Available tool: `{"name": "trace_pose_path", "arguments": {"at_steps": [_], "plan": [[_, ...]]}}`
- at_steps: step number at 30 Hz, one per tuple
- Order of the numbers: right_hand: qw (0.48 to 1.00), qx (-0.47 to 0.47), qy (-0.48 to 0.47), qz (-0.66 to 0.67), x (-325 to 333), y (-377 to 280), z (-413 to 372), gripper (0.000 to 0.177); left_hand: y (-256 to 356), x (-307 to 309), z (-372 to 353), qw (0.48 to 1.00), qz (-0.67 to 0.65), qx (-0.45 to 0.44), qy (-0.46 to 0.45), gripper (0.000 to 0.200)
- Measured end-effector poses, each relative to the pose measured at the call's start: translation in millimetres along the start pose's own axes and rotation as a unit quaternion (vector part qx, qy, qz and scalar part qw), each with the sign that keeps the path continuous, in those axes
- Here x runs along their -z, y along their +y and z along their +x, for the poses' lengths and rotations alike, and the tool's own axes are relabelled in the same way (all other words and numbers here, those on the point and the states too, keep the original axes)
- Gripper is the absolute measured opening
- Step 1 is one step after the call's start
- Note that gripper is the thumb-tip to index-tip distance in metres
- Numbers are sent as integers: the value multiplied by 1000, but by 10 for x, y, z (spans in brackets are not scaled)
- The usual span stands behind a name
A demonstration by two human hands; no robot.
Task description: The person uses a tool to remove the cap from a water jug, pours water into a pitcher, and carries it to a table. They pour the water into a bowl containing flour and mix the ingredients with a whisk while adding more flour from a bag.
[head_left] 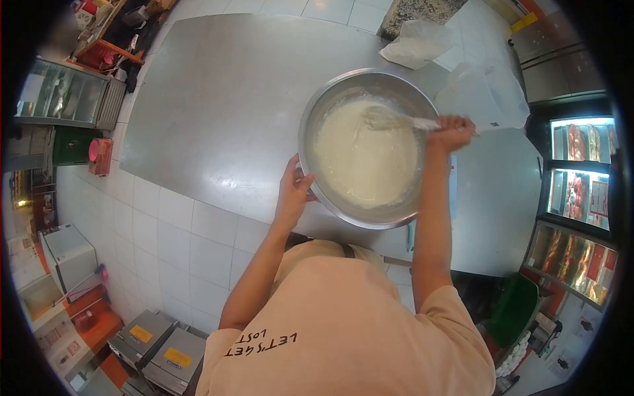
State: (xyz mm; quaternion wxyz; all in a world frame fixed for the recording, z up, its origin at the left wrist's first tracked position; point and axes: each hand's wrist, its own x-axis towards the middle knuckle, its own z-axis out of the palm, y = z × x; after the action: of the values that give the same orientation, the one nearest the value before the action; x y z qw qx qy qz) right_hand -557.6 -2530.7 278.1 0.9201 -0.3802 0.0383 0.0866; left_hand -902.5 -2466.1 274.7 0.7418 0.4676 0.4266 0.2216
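A large metal mixing bowl point(308, 135) sits near the front edge of the steel table, holding a pale, creamy batter point(366, 158). My left hand point(293, 188) grips the bowl's rim on its left side, thumb toward the inside edge. In my right hand point(452, 132), closed around the handle, is a whisk point(422, 123). Its wire head lies in the far part of the batter, slightly blurred. The fingers of my right hand are wrapped round, so the handle's middle is hidden.
The steel table point(218, 99) extends left and right of the bowl. Behind the bowl lies a white plastic bag point(416, 45), with a translucent plastic container point(485, 96) to its right. A lit display fridge point(581, 171) stands at the right. Grey metal boxes point(175, 360) are on the lower left.
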Motion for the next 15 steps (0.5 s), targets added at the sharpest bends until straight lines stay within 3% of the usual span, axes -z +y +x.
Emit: {"name": "trace_pose_path", "arguments": {"at_steps": [3, 8, 12, 14, 15], "plan": [[996, 8, -85, -26, -447, 358, -493, 31, 3, 15, -5, 999, 30, 21, 3, 57], [925, -25, -372, -74, -364, 282, -1382, 34, 1, 0, -3, 1000, 2, 17, 5, 56], [888, -144, -412, -146, 121, -467, -1439, 35, -61, 30, 10, 1000, 16, 12, 8, 53], [927, -181, -273, -184, 246, -804, -1060, 34, 3, -33, -22, 999, -38, 10, 17, 53], [930, -108, -260, -237, 222, -896, -839, 34, -1, -48, -11, 999, -44, 11, 9, 53]]}}
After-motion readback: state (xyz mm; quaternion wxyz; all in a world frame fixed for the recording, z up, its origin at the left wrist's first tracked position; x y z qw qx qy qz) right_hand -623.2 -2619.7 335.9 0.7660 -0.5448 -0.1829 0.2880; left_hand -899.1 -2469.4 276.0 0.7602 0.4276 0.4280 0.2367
